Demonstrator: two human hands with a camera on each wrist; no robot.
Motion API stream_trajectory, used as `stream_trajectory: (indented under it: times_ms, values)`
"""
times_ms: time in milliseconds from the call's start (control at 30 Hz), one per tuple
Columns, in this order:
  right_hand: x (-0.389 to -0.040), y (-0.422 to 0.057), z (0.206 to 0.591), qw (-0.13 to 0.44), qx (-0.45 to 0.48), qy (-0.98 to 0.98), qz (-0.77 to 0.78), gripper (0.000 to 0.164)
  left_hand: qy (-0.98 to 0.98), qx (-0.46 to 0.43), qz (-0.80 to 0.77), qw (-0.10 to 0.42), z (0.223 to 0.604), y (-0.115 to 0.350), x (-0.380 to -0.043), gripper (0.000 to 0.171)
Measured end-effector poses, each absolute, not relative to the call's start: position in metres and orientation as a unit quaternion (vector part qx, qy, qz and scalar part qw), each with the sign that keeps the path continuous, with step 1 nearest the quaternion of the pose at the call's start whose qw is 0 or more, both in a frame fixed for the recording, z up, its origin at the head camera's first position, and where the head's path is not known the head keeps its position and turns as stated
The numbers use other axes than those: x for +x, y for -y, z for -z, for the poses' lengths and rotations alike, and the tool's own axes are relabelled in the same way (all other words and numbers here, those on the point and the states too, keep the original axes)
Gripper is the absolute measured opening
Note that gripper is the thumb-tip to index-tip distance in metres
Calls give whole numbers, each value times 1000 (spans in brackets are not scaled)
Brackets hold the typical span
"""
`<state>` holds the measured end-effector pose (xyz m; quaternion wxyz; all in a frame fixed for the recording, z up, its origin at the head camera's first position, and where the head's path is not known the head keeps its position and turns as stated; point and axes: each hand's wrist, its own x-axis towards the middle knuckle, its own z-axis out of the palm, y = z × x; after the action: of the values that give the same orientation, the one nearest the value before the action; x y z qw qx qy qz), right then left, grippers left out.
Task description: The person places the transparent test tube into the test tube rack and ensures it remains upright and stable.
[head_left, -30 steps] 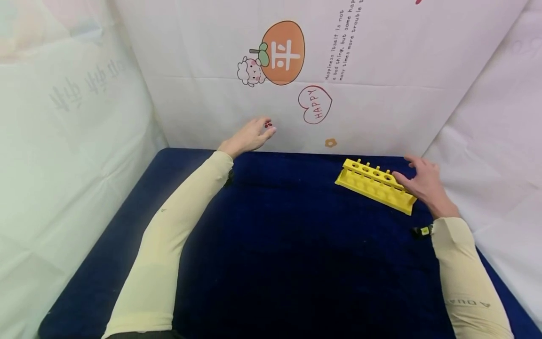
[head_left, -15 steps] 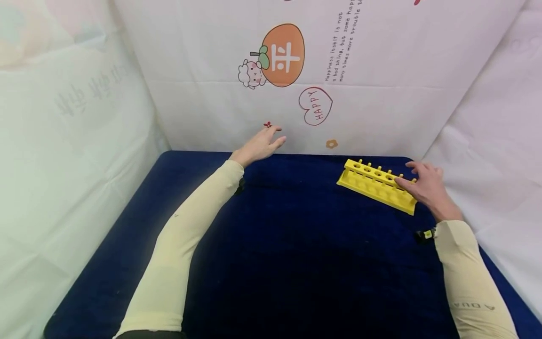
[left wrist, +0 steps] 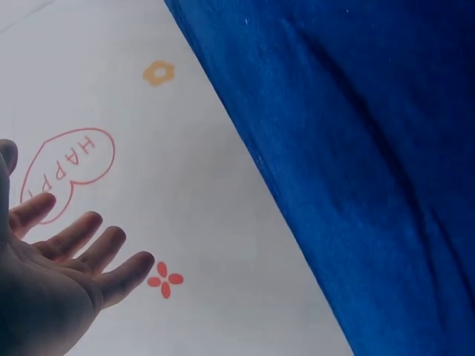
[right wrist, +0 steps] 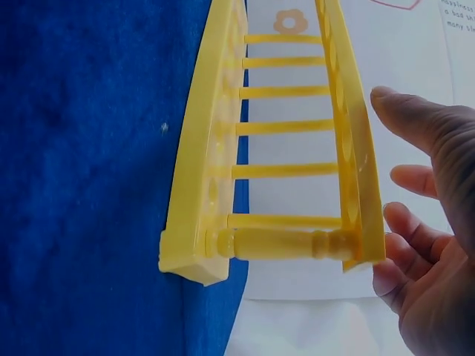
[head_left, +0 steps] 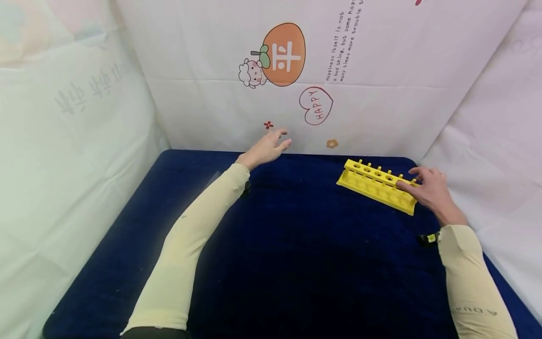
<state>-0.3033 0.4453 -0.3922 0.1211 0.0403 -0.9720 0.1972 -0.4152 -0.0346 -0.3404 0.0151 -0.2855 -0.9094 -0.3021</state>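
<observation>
From where I stand, the yellow rack (head_left: 374, 193) sits on its base at the far right of the blue counter (head_left: 322, 245), set at a slant, a row of round holes along its top and thin posts between its two levels. The right hand (head_left: 433, 189) is at the rack's right end, thumb and fingers spread around the upper bar (whether any fingertip actually touches it, I can't tell). The left hand (head_left: 264, 149) is well apart from the rack, raised near the counter's back edge in front of the printed white sheet (head_left: 203, 108), its fingers loosely spread and holding nothing I can see. Both arms wear pale sleeves (head_left: 186, 245). Something clear shows by the left one, too faint to name. The sheet carries a red heart outline (head_left: 316, 106) reading HAPPY and an orange fruit (head_left: 284, 54).
</observation>
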Motion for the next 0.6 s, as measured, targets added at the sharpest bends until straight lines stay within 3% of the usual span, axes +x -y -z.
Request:
stream_trajectory:
  times_ms: [600]
  values:
    - [-302,-455,401,139,33,974,-178,65,889,-300,346,7,355,10,-413,59]
